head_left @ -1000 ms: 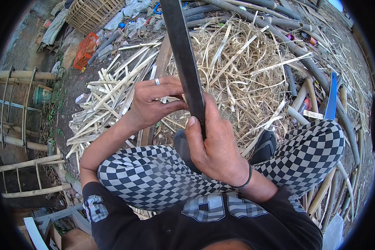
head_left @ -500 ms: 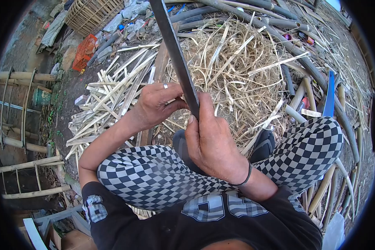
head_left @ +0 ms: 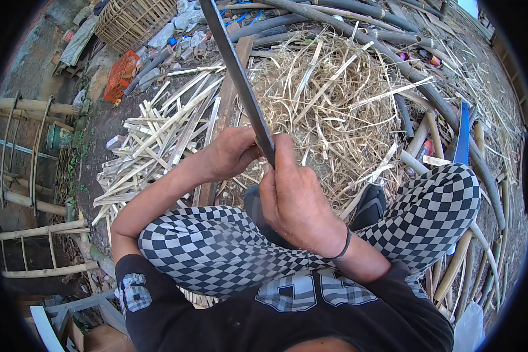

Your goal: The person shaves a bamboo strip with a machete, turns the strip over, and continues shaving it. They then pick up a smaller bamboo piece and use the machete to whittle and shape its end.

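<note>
A long, dark, flat blade (head_left: pixel 236 73) slants from the top of the view down to my hands, with a lighter line along one edge. My right hand (head_left: pixel 299 196) is closed around its lower end, thumb and forefinger pressed along it; whatever part lies inside the fist is hidden. My left hand (head_left: pixel 232 154) is closed in a pinch right beside the blade's left side, its fingertips partly hidden behind the blade. I cannot make out what those fingers hold. Below both hands are my crossed legs in checkered trousers (head_left: pixel 217 249).
Curly bamboo shavings (head_left: pixel 334 100) are heaped in front of me. Split strips (head_left: pixel 152 138) lie piled at the left, beside a wooden plank (head_left: pixel 226 100). A blue saw (head_left: pixel 463 135) stands near my right knee. Bamboo poles (head_left: pixel 416 70), an orange crate (head_left: pixel 122 76) and a wicker basket (head_left: pixel 134 22) lie beyond.
My left hand has turned and its fingers have curled in more, dropping slightly. The blade's upper end has shifted a little left, and my right hand has moved slightly left and down.
</note>
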A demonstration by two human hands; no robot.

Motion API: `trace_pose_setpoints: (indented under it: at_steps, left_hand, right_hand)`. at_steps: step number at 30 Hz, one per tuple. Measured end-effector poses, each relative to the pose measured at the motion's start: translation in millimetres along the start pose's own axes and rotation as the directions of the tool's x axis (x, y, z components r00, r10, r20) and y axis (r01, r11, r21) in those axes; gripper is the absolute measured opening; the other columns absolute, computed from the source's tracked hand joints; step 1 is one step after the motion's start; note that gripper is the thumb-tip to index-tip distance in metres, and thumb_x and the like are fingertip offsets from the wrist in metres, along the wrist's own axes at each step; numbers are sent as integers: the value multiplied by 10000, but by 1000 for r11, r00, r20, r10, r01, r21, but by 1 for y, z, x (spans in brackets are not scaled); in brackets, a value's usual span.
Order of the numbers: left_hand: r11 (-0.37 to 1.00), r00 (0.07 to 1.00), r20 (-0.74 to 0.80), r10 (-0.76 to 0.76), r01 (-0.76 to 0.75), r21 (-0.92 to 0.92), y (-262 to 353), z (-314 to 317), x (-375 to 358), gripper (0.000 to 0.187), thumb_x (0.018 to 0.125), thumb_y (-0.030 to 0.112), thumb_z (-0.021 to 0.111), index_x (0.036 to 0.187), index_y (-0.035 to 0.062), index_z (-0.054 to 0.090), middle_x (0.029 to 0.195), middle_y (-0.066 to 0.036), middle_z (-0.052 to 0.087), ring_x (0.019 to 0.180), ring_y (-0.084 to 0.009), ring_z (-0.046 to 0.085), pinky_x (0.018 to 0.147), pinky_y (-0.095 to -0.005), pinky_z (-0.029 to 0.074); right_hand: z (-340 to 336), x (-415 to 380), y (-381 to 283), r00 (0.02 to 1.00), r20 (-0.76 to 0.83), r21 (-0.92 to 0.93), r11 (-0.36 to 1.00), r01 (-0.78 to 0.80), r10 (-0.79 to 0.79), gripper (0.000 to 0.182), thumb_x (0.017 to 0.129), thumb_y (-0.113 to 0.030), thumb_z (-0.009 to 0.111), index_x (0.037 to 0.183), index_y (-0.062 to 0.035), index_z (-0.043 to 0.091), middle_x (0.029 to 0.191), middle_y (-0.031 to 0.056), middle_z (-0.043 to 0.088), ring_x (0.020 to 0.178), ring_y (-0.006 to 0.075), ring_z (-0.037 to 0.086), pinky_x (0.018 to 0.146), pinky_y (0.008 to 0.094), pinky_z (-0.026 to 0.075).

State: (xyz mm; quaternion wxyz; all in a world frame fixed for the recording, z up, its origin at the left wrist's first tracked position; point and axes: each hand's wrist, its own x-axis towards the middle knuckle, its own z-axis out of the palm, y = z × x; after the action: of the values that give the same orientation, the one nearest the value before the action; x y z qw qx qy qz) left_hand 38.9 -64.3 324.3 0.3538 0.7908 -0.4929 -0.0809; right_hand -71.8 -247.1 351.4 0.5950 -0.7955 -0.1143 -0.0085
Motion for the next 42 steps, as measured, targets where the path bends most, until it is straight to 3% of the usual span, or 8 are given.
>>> trace_pose_setpoints:
  at_steps: [3,5,8,10,13,26,41,42]
  left_hand:
    - [998,993,-95,68,-66,21,3,1,1,290,861,-54,673,1128,40,607,879,-143,676,821,-356,691,706,-418,535]
    - [999,999,-38,11,-9,43,3,-3,0,292,865,-43,679,1136,36,604,892,-149,680,832,-365,692,711,-422,536]
    - [998,997,-56,57,-58,0,4,-2,1,292,870,-43,679,1141,35,603,910,-155,685,844,-357,702,706,-417,540]
    - [1000,999,-44,18,-18,5,3,-3,1,290,874,-43,679,1143,34,602,923,-158,691,852,-345,711,699,-408,546]
    - [998,997,-52,62,-62,-6,0,-2,2,293,871,-49,681,1142,32,602,911,-154,691,846,-340,715,692,-401,551]
    - [997,996,-53,77,-76,11,4,1,6,277,865,-53,683,1118,35,609,896,-145,697,822,-330,722,686,-399,556]
    - [999,998,-70,-5,7,34,11,8,5,241,877,-72,650,1093,28,609,859,-149,674,814,-326,722,666,-389,555]
    - [999,996,-85,25,-23,27,11,8,6,216,865,-81,621,1054,22,594,844,-136,641,766,-322,686,653,-387,520]
  right_hand:
    - [-3,2,3,1000,9,4,1000,10,-10,351,946,8,494,1256,45,332,640,297,581,645,526,609,570,607,424]
    - [-3,4,4,1000,30,13,1000,5,-6,345,948,6,495,1253,43,336,644,297,584,648,525,611,573,606,425]
    - [-4,2,1,999,4,48,998,36,-36,337,950,6,496,1249,37,343,634,284,578,639,518,609,564,595,419]
    - [-6,3,0,998,52,68,996,-51,48,330,951,7,497,1246,32,349,616,269,565,620,509,607,548,582,409]
    - [-7,2,-3,1000,7,57,998,4,-5,334,951,7,497,1250,36,350,606,261,556,608,501,607,539,572,401]
    - [-7,-3,-4,1000,-1,103,995,-8,8,364,951,5,496,1275,46,335,623,269,562,618,505,608,553,586,402]
    - [-8,-4,-4,1000,7,10,1000,7,-7,443,931,15,505,1310,100,293,628,286,572,616,514,607,555,587,422]
    - [-8,-3,-4,1000,13,17,1000,10,-10,456,931,14,506,1321,104,289,627,290,572,619,517,607,558,589,426]
